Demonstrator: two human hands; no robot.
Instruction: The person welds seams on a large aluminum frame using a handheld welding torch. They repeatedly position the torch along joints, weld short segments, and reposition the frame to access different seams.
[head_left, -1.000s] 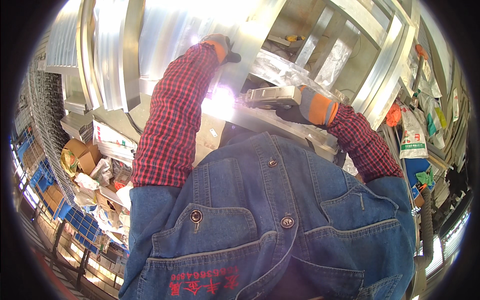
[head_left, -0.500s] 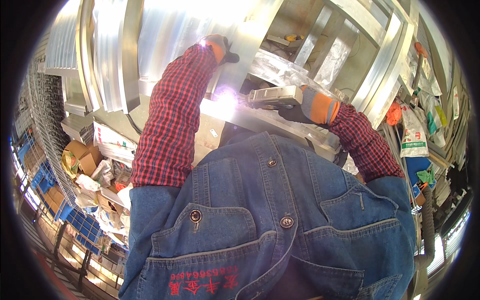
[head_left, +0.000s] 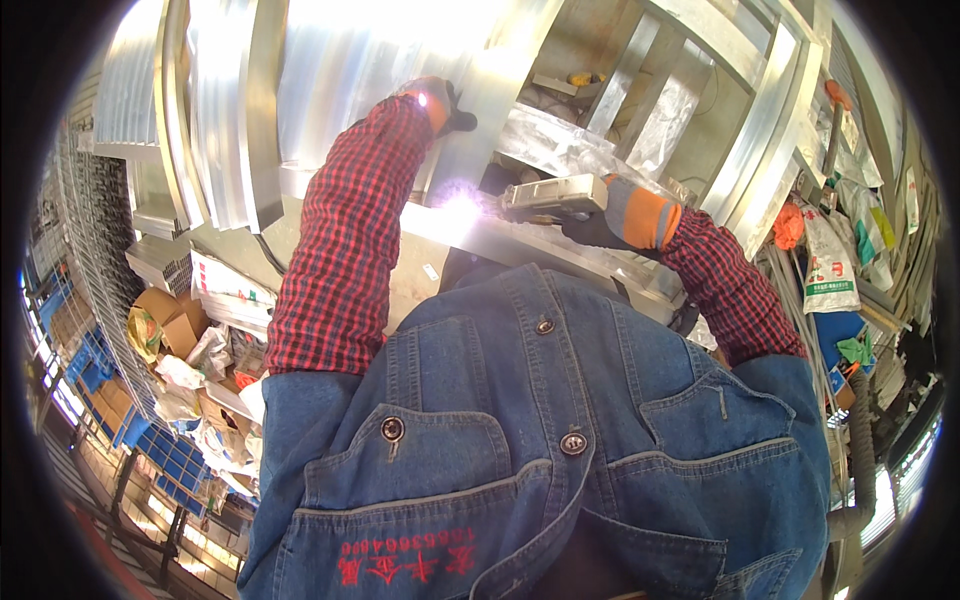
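- While the left side of the view is crowded, its wire mesh (head_left: 95, 230), open cardboard box (head_left: 183, 322) and white sack (head_left: 228, 280) stay well apart from both hands.
- Long metal channels (head_left: 262, 110) lie beside the ribbed metal panel (head_left: 340, 80), their ends reaching past its near edge.
- The left hand (head_left: 438, 105), gloved in grey and orange, rests near the panel's right edge, presumably to steady the metal. Its thumb points right; the other fingers are turned away, so I cannot tell whether they grip or press flat. The checked sleeve (head_left: 345, 220) covers part of the panel's near edge.
- A violet-white glare (head_left: 462, 208) sits near the panel's near right corner, hiding the torch's tip and whatever it meets.
- The boxy grey torch (head_left: 553, 197) points left into that glare, above the near rail (head_left: 570, 245). The right hand (head_left: 635, 215) is wrapped around its rear end, probably for distance from the heat.
- Farther right run long silver bars (head_left: 770, 140), then an orange bag (head_left: 788, 227) and a printed plastic bag (head_left: 828, 265).
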